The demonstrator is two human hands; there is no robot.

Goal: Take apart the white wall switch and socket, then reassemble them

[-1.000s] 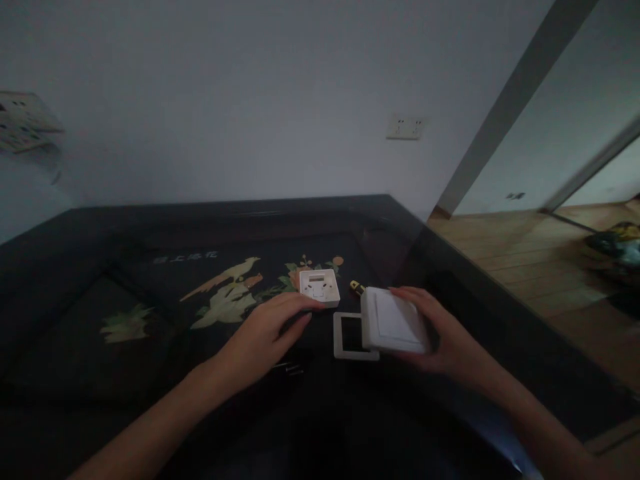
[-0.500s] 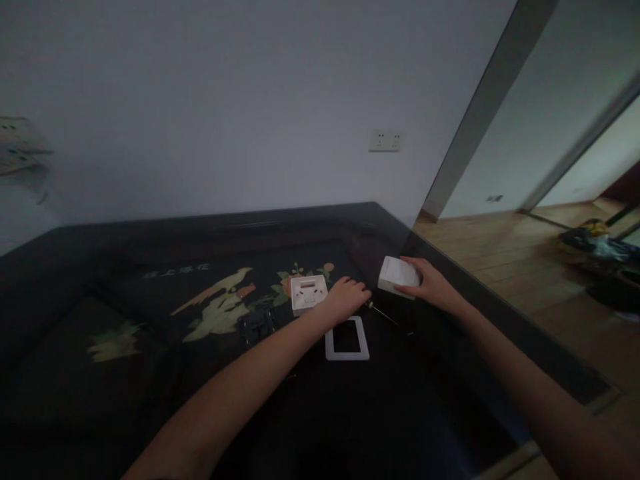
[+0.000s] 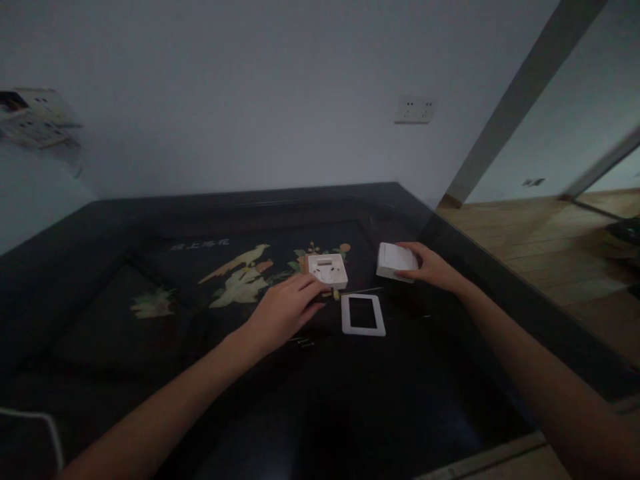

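Note:
My left hand is closed at the fingertips around the yellowish handle of a thin screwdriver, whose shaft points right. Just beyond those fingers a white square wall-mount box lies with its hollow side up. My right hand grips a white square box-shaped piece by its right side, thumb in front and fingers behind. Between the hands, nearer to me, a white rectangular frame lies flat. Several small screws are below my left hand.
The black tabletop carries a bird-and-flower inlay. Behind it rises a wall with a double socket. More sockets are at left. A white cable is at lower left; wooden floor lies right.
My left hand has moved left, and the screwdriver has shifted left with it. My right hand still holds the white box-shaped piece. The view has turned slightly left; a dark part is now hidden.

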